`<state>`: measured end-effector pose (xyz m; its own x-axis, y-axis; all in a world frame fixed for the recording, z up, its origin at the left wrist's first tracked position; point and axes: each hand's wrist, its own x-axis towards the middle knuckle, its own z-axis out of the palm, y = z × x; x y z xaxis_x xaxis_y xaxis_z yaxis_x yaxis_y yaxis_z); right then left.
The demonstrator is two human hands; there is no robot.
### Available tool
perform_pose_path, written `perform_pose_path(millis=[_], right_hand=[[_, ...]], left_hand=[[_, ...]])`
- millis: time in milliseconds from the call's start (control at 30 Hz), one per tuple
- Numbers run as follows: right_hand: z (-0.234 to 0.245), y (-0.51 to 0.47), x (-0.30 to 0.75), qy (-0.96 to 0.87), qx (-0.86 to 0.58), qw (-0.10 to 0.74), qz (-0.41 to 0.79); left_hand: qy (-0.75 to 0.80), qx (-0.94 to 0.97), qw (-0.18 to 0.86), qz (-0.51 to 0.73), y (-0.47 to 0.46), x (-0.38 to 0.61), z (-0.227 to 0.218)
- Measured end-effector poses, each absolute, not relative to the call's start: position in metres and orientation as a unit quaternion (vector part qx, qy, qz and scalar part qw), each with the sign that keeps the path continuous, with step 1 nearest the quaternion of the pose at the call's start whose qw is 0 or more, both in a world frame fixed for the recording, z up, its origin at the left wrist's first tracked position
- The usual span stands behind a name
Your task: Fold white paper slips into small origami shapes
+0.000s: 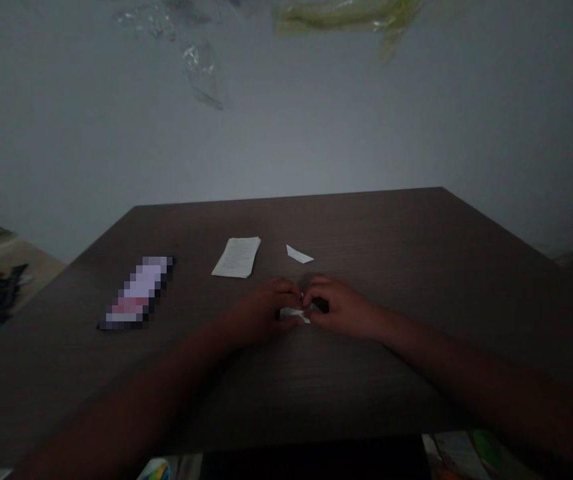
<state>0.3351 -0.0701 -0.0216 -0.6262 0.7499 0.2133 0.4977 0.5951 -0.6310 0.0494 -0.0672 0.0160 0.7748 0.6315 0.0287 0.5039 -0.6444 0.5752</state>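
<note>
Over the middle of the dark wooden table [366, 247], my left hand [266, 312] and my right hand [339, 308] meet at a small piece of white paper [292, 313]. Fingers and thumbs of both hands are closed on it, and they partly cover it, so its full shape is hidden. Just beyond the hands lies a small folded paper piece [299, 255] with pointed ends. To its left rests a stack of printed paper sheets [237, 257], its edges slightly uneven.
A phone [139, 293] with a blurred-out screen lies at the left of the table. Behind the table stands a pale wall [286, 133], with clear plastic [201, 70] and yellow plastic [346, 17] hanging at its top. Assorted items sit beyond the left edge and below the front edge.
</note>
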Motion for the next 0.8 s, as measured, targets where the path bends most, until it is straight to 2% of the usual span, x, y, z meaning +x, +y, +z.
perform_pose_path(millis=[233, 600, 800], right_hand=[[-0.011, -0.084, 0.334, -0.887, -0.366, 0.195, 0.205], [-0.01, -0.075, 0.338, -0.869, -0.379, 0.194, 0.252], [-0.003, -0.089, 0.334, -0.896, -0.401, 0.136, 0.133]], left_hand=[[0.333, 0.892, 0.278, 0.127, -0.064, 0.046, 0.014], [0.303, 0.917, 0.246, 0.087, -0.059, 0.041, 0.02], [0.349, 0.909, 0.212, 0.086, -0.068, 0.049, 0.022]])
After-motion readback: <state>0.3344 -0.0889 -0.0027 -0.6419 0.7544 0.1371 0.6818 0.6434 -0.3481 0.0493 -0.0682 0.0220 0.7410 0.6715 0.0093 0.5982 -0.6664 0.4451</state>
